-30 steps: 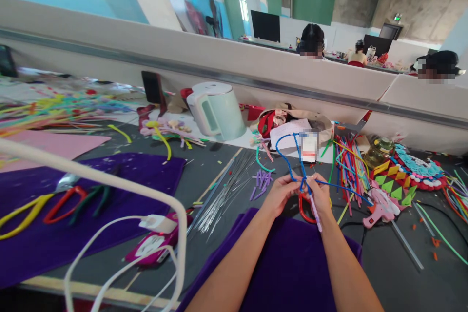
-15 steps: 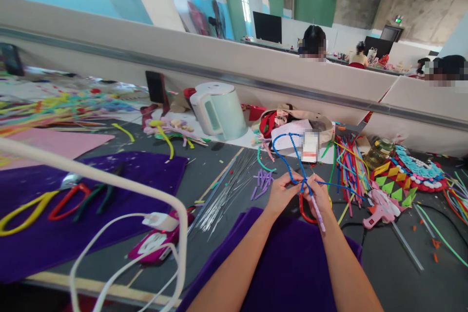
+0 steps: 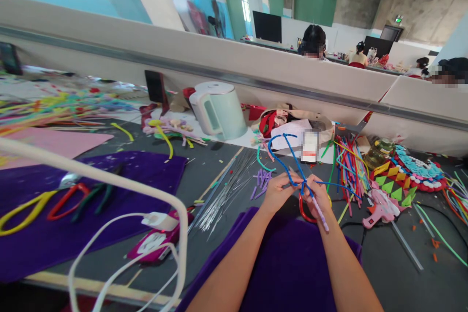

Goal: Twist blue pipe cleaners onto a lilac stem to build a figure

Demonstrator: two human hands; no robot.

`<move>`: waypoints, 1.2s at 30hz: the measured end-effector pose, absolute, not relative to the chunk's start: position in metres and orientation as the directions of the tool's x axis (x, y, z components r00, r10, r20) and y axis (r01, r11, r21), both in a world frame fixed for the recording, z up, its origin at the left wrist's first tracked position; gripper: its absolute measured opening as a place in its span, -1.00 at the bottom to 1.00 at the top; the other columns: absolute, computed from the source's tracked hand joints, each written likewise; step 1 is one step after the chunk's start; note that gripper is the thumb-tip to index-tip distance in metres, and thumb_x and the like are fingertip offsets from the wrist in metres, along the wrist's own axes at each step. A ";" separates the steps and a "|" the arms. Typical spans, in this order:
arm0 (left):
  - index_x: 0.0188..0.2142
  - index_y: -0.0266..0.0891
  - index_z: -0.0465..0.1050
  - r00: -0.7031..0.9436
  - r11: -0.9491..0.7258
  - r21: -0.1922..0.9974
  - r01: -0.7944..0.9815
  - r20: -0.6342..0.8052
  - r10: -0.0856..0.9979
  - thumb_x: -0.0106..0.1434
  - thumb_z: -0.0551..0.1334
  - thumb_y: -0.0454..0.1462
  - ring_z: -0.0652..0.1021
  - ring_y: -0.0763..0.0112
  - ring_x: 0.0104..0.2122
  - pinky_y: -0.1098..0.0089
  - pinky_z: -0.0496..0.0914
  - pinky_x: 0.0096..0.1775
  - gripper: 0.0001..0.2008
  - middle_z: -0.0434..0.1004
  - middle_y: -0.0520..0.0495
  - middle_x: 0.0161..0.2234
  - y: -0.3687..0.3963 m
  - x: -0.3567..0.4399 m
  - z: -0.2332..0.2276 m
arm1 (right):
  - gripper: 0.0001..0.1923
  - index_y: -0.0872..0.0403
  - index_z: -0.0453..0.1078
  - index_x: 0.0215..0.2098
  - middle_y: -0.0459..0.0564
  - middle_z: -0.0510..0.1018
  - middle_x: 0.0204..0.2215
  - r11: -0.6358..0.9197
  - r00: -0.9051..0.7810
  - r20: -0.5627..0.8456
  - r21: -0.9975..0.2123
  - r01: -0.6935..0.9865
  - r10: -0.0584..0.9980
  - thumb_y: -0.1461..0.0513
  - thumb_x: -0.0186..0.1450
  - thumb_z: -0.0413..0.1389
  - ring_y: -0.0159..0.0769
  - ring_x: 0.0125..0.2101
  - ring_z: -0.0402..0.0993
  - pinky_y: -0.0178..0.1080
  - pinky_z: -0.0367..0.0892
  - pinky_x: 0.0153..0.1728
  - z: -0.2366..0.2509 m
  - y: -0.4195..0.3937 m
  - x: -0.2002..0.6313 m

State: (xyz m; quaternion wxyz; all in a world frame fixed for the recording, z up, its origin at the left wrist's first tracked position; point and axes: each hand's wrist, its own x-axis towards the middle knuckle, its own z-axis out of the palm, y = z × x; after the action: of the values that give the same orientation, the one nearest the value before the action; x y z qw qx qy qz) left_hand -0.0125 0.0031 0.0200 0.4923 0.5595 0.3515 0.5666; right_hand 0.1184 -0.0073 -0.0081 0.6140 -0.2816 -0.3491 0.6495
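Blue pipe cleaners (image 3: 275, 152), bent into a large loop and several arms, meet at a knot between my hands. My left hand (image 3: 277, 192) is closed, its fingertips pinching the blue pipe cleaner on the left of the knot. On the other side my right hand (image 3: 319, 196) is closed round the piece just below the knot. A lilac-and-white wrapped stem (image 3: 321, 215) slants down from the knot across my right palm. One blue end stretches out to the right past my right hand. Beneath my hands lie red-handled scissors (image 3: 305, 208), partly hidden.
Purple cloth (image 3: 292, 258) lies under my forearms. Thin metal wires (image 3: 223, 195) and cut purple pieces (image 3: 261, 183) are to the left. A pink glue gun (image 3: 382, 207) and a pipe-cleaner bundle (image 3: 353, 170) lie right. A kettle (image 3: 228, 112) stands behind; a white cable (image 3: 146, 185) crosses the left.
The blue loop has tipped slightly to the left and the lower end of the stem has swung a little to the right. Both hands keep their grip, with the left fingers shifted slightly.
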 end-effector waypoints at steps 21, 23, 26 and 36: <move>-0.50 -0.31 0.47 -0.030 0.004 0.808 -0.590 -0.027 0.999 -0.08 0.40 -0.26 0.37 0.60 -0.61 0.53 0.26 -0.52 -0.81 0.41 0.08 -0.59 0.001 0.021 -0.009 | -0.72 0.07 0.23 -0.51 -0.22 0.35 -0.68 0.261 0.203 0.201 -0.905 -0.337 0.958 0.08 0.14 0.18 -0.51 -0.69 0.20 -0.42 0.13 -0.64 -0.009 -0.010 0.107; -0.49 -0.31 0.46 0.017 0.065 0.762 -0.644 -0.070 0.997 -0.08 0.40 -0.27 0.37 0.61 -0.62 0.55 0.27 -0.53 -0.81 0.42 0.09 -0.59 0.001 0.021 -0.009 | -0.74 0.08 0.25 -0.51 -0.22 0.34 -0.67 0.306 0.229 0.254 -0.923 -0.234 0.940 0.09 0.16 0.16 -0.51 -0.69 0.19 -0.41 0.15 -0.63 -0.010 -0.012 0.106; -0.47 -0.32 0.44 0.070 0.129 0.705 -0.698 -0.112 0.991 -0.07 0.39 -0.30 0.39 0.62 -0.60 0.57 0.28 -0.51 -0.82 0.43 0.09 -0.57 0.002 0.019 -0.009 | -0.76 0.07 0.25 -0.50 -0.21 0.31 -0.66 0.347 0.246 0.315 -0.932 -0.100 0.917 0.10 0.19 0.13 -0.48 -0.65 0.22 -0.39 0.17 -0.60 -0.012 -0.013 0.105; -0.58 -0.30 0.33 0.208 0.376 0.559 -0.739 -0.342 0.916 -0.15 0.31 -0.39 0.40 0.60 -0.64 0.55 0.32 -0.52 -0.85 0.39 0.12 -0.65 0.010 0.010 -0.013 | -0.84 0.05 0.31 -0.46 -0.15 0.43 -0.60 0.413 0.181 0.476 -0.861 0.298 0.861 0.16 0.23 0.06 -0.41 -0.59 0.34 -0.35 0.25 -0.49 -0.027 -0.015 0.105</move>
State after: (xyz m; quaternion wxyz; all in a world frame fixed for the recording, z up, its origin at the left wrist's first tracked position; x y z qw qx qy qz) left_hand 0.0105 0.0095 -0.0126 0.7649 0.1381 0.3211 0.5410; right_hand 0.1049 -0.0154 -0.0269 0.5942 -0.4871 -0.5946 0.2370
